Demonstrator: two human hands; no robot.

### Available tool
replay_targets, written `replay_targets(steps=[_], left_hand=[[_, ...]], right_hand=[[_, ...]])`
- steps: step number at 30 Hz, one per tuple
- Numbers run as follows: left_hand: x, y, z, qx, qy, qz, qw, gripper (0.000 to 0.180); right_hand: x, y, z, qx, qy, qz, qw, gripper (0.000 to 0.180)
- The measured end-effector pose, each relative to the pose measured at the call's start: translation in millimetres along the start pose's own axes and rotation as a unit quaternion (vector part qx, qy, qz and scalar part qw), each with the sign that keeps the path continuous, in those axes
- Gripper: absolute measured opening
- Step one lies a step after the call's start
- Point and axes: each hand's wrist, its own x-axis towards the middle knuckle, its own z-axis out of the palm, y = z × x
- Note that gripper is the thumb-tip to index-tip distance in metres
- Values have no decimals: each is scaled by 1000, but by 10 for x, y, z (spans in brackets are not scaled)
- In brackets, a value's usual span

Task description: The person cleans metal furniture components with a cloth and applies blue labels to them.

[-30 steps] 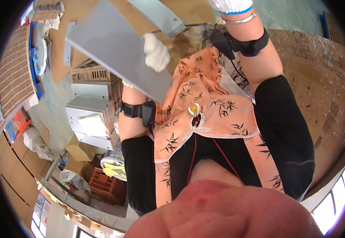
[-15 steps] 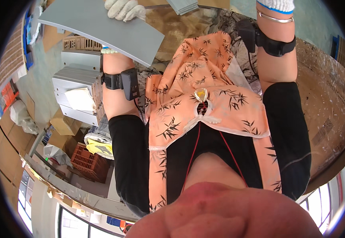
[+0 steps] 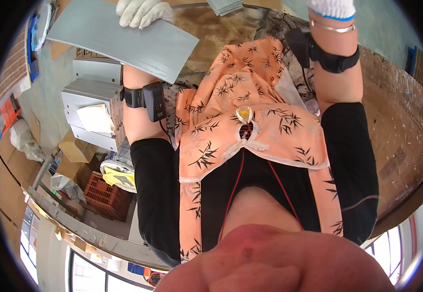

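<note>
A flat grey panel [image 3: 124, 44] is held up at the far left, tilted, with its near right corner over my left forearm. My left hand [image 3: 144, 11], in a white knitted glove, has its fingers curled over the panel's far side. The panel hides my left wrist. At the top edge, right of the middle, comes my right hand [image 3: 334, 7] in a white glove with a blue-trimmed cuff. Only the cuff part shows; its fingers lie outside the picture. Between the hands, at the far edge, lie several thin grey pieces [image 3: 224, 6] stacked together.
Left of my arm stands a stack of grey panels [image 3: 87, 92] with a pale folded sheet [image 3: 95, 119] on it. Nearer are cardboard boxes [image 3: 77, 148] and a brown plastic crate [image 3: 107, 194]. A large, paint-specked brown board [image 3: 391, 131] fills the right side.
The panel has tipped slightly, its face looking lighter, and my left hand has shifted a little left with it. My right hand has come slightly nearer and left.
</note>
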Motion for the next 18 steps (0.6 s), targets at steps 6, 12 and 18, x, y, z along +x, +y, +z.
replay_targets(steps=[6,12,18], left_hand=[[-78,464,190,165,-167,140,962,37],[-264,661,507,269,-243,195,911,35],[-380,715,546,263,-250,233,902,35]], right_hand=[[-362,-306,389,82,-189,169,964,14],[-647,-181,563,93,-260,194,941,23],[-538,-362,610,126,-348,432,822,23]])
